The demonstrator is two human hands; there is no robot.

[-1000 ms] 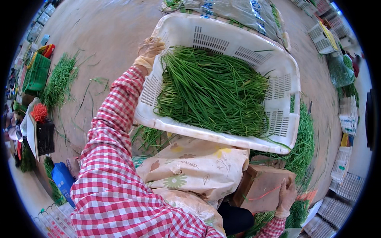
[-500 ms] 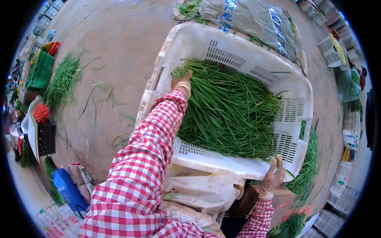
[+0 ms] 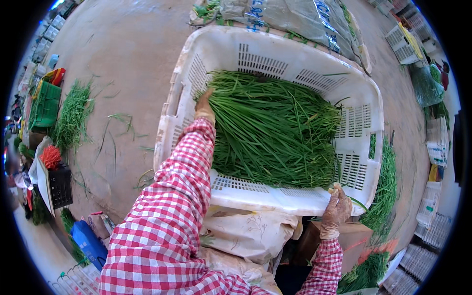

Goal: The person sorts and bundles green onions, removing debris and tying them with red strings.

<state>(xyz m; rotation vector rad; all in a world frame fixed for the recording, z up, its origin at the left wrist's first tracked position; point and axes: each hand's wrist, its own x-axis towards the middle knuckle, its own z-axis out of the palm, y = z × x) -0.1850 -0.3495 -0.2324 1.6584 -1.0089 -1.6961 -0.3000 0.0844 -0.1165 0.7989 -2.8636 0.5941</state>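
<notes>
A white slotted plastic crate (image 3: 280, 202) stands in front of me, holding a thick layer of long green chives (image 3: 275, 132). My left hand (image 3: 204, 106), in a tan glove, is inside the crate near its left wall. It is closed around the left end of the chives, where the leaves gather; its fingers are partly hidden. At the near right corner, my right hand (image 3: 337, 209), in a soiled thin glove, has its fingers bent over the crate's rim. A single green leaf pokes out beside it.
Behind the crate lies a grey sack (image 3: 290, 19) over more greens. Loose greens (image 3: 73, 115) lie on the floor at left by a green crate (image 3: 45, 104). More greens (image 3: 386, 187) lie at right. A cardboard box (image 3: 356, 236) and a blue bag (image 3: 88, 241) are near me.
The crate and both hands sit slightly further left or higher in the view. My right hand's fingers, upright before, now bend over the rim. My left hand stays at the chives' left end.
</notes>
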